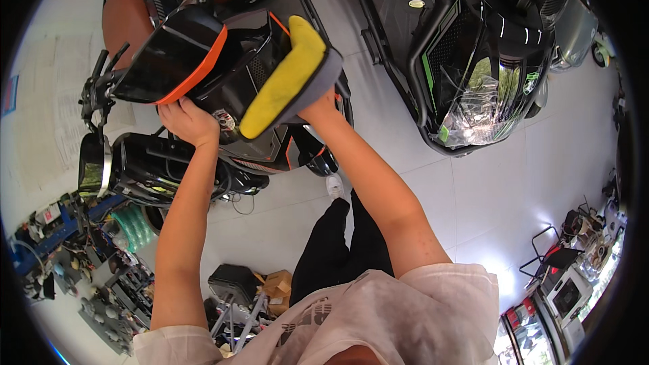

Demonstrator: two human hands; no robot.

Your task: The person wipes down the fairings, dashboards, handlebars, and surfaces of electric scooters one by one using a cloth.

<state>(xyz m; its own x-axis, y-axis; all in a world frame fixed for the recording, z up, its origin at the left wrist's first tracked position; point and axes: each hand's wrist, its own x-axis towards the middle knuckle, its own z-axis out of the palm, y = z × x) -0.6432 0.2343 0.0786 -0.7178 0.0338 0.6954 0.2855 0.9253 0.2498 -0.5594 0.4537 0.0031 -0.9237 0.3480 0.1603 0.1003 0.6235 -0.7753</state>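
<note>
Before me stands a scooter with a glossy black front panel. The fingers of my left hand are curled at the orange-trimmed lower edge of its black handlebar cowl, the fingertips partly hidden under that edge. My right hand holds a yellow-and-grey plush cleaning cloth, which drapes over the fingers and hides most of them. The cloth lies over the right side of the front panel, its yellow face up. Just beside my left hand is a round badge on the panel.
At right stands another black scooter with green accents and clear plastic film on its front. A black motorbike is close at left. Behind me are a black case, cardboard boxes and a coiled green hose.
</note>
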